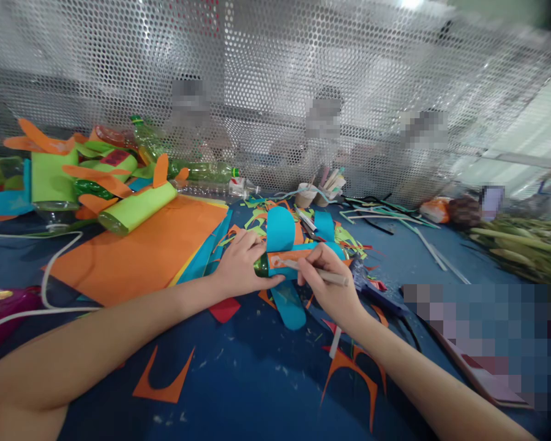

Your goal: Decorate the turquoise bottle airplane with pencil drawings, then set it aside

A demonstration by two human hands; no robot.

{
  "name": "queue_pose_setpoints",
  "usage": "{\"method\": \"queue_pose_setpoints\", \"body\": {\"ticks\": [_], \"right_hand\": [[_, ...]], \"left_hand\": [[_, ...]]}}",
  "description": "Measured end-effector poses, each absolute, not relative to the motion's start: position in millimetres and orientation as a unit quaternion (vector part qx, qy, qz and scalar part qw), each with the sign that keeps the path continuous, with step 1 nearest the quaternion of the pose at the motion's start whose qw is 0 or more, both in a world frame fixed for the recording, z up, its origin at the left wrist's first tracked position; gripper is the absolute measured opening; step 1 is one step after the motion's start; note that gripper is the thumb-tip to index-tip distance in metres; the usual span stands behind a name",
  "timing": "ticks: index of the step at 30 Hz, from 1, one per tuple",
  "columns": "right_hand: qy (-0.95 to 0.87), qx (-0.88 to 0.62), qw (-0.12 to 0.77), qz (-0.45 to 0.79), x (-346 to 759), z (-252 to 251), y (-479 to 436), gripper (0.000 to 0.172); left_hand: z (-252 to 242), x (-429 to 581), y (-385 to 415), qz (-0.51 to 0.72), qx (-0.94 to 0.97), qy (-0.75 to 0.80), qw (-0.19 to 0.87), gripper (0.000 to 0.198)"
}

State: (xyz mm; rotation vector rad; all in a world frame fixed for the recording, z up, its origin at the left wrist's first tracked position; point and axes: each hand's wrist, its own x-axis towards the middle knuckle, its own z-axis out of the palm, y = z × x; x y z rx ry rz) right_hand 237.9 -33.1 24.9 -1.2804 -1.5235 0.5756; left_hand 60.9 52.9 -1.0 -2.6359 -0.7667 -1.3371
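A green plastic bottle wrapped in blue and orange paper (pixel 288 254) lies on the blue table (pixel 257 380), with blue paper wings above and below it. My left hand (pixel 241 263) is closed around its left end, holding it down. My right hand (pixel 330 285) pinches a thin pale stick or pencil (pixel 324 274), its tip touching the orange band on the bottle.
Large orange and yellow paper sheets (pixel 142 257) lie to the left. Finished green bottle crafts (pixel 133 208) and empty bottles (pixel 202 168) stand at the back left. Paper cups with tools (pixel 319 193), paper scraps, strips and green stalks (pixel 518 239) lie right. A perforated metal screen (pixel 275 79) closes the back.
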Motion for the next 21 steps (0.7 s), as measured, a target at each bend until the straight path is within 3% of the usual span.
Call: {"method": "queue_pose_setpoints", "body": {"ticks": [21], "right_hand": [[-0.631,-0.524,0.514,0.249,236.3,27.2,-34.2,0.024]], "left_hand": [[0.9,60.4,52.8,-0.439,-0.866,-0.235,0.052,0.047]]}}
